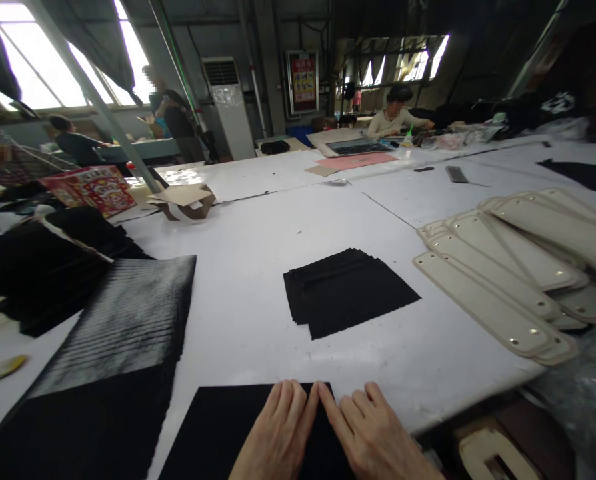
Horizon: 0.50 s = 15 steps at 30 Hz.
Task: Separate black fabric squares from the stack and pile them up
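A black fabric piece (213, 427) lies flat at the near edge of the white table, its far edge running straight across. My left hand (281, 427) is closed at that far edge, fingers pressed together over the cloth. Beside it, my right hand (375, 433) has its index fingertip on the same edge near the corner, almost touching the left index finger. Its other fingers are curled; the thumbs are hidden. Beyond my hands sits a small stack of black fabric pieces (353, 293). To the left, black sheets (123, 320) overlap in a fanned row.
Cream panels with metal studs (498, 287) are piled at right. A dark fabric heap (68, 247), a cardboard box (185, 200) and a red patterned box (98, 190) stand at left. A phone (457, 175) lies farther back. Several people work around the tables.
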Available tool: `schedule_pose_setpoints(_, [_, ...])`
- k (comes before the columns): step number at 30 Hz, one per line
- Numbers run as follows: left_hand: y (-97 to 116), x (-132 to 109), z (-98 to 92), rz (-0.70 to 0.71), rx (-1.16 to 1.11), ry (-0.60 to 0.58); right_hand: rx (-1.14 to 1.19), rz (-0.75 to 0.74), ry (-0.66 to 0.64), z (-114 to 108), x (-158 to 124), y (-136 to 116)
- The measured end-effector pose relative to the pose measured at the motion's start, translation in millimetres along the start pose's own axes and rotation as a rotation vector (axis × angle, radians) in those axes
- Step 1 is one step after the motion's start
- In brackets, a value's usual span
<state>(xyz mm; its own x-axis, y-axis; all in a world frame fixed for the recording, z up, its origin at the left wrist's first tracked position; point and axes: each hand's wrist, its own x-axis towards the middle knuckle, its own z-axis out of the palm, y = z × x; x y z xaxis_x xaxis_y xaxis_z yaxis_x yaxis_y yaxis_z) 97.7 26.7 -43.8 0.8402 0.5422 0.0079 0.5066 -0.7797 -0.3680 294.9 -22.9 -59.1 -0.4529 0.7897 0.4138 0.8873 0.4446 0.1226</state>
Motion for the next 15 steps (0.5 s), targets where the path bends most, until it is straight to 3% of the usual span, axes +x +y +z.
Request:
schedule_pose_setpoints(10, [-3, -4, 2.8, -0.014, -0.093, -0.008, 0.011, 0.048, -0.030, -1, 0, -4])
schedule_pose_setpoints(15, [-8, -13, 11.9, -0.039, -0.139, 0.047, 0.014, 0.053, -0.036, -2, -2, -4])
